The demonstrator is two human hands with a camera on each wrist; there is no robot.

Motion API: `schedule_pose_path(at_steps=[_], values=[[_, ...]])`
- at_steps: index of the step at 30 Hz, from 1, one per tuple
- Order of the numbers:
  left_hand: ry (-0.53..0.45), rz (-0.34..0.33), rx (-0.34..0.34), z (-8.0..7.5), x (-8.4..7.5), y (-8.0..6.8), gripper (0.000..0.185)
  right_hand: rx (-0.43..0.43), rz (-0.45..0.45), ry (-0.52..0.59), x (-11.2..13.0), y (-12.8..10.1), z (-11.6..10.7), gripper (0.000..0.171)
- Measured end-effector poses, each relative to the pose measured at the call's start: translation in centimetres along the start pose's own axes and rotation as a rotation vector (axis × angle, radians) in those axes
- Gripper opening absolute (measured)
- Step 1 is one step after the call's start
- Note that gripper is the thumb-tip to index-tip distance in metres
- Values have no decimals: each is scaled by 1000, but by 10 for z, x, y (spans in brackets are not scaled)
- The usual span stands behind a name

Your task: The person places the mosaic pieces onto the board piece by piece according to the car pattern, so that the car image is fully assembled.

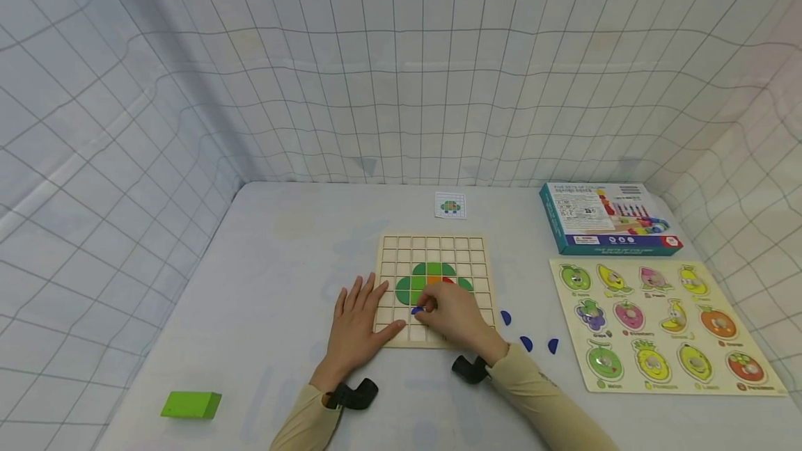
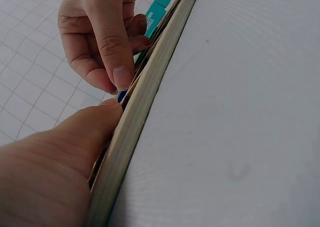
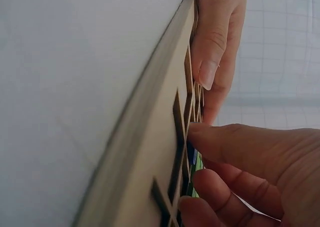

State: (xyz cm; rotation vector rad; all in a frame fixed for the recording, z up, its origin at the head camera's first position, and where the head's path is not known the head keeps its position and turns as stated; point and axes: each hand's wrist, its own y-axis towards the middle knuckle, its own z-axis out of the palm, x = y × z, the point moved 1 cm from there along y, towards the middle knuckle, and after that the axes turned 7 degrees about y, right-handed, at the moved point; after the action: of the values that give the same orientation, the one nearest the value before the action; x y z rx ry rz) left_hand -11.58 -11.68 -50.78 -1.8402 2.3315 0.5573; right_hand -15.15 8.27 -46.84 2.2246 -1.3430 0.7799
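A wooden grid board (image 1: 432,246) lies on the table, with green and orange-red pieces (image 1: 428,282) filling cells near its middle. My left hand (image 1: 358,319) lies flat, fingers straight, pressing the board's left edge (image 2: 135,122). My right hand (image 1: 452,313) pinches a small blue piece (image 1: 416,310) over a cell near the board's front. The blue piece (image 2: 121,95) shows between my right thumb and the board, and as a sliver of blue (image 3: 193,156) in the right wrist view. Three more blue pieces (image 1: 526,343) lie loose to the right of the board.
A small pattern card (image 1: 450,205) lies behind the board. A teal box (image 1: 604,218) and a fruit peg puzzle (image 1: 661,326) sit at the right. A green block (image 1: 191,404) rests at the front left. Gridded cloth walls surround the table.
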Motion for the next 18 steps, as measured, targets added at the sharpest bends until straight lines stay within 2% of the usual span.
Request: schedule_pose_path(at_steps=[3, 7, 12, 18], values=[[7, -1, 6, 0, 0, 0, 75, 0, 16, 20, -2, -3, -6, 10], [14, -8, 16, 0, -1, 0, 75, -42, 41, 51, -9, -12, -23, 9], [10, -18, 22, -1, -2, 0, 76, -80, 65, 73, -30, -25, -49, 7], [15, -19, 26, 0, -1, 0, 76, -6, 128, 96, -63, -42, -72, 4]])
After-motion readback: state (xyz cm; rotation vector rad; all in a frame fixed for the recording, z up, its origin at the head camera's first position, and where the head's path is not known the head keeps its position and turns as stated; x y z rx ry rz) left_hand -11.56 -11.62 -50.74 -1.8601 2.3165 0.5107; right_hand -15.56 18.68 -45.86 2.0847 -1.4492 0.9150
